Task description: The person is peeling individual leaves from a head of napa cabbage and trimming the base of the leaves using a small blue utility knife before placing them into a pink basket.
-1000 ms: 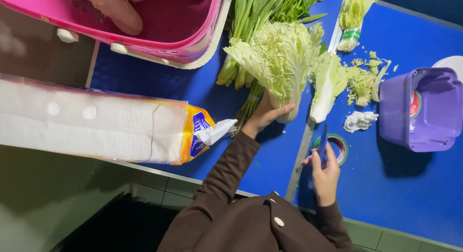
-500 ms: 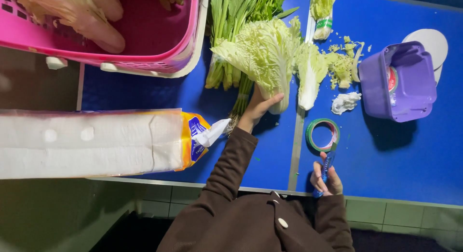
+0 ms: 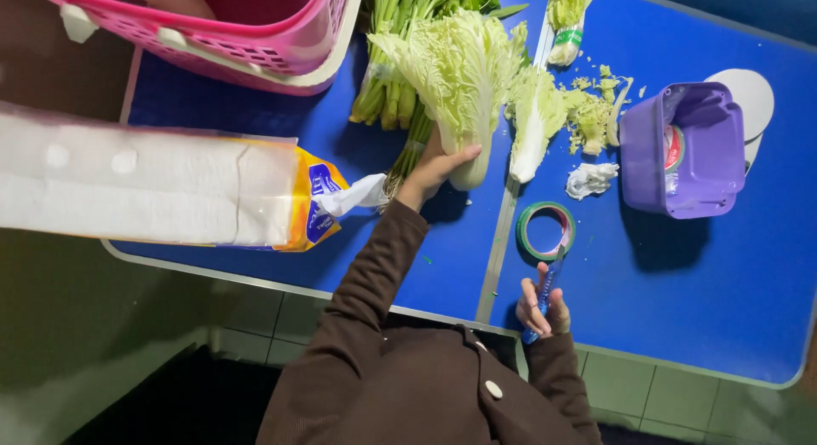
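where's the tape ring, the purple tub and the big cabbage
green tape ring [image 3: 545, 231], head view, on its left band
purple tub [image 3: 685, 151], head view, on its inner floor
big cabbage [image 3: 464, 71], head view, on the middle of its leaves

You see a blue tabletop [image 3: 706, 283], pale green-and-white cabbage [image 3: 459, 79], a pink slotted basket [image 3: 281, 45], a purple tub [image 3: 689, 151], a green tape ring [image 3: 545, 231], a blue-handled knife [image 3: 545, 292], brown sleeves, and white tissue in yellow-blue wrapping [image 3: 170, 190].
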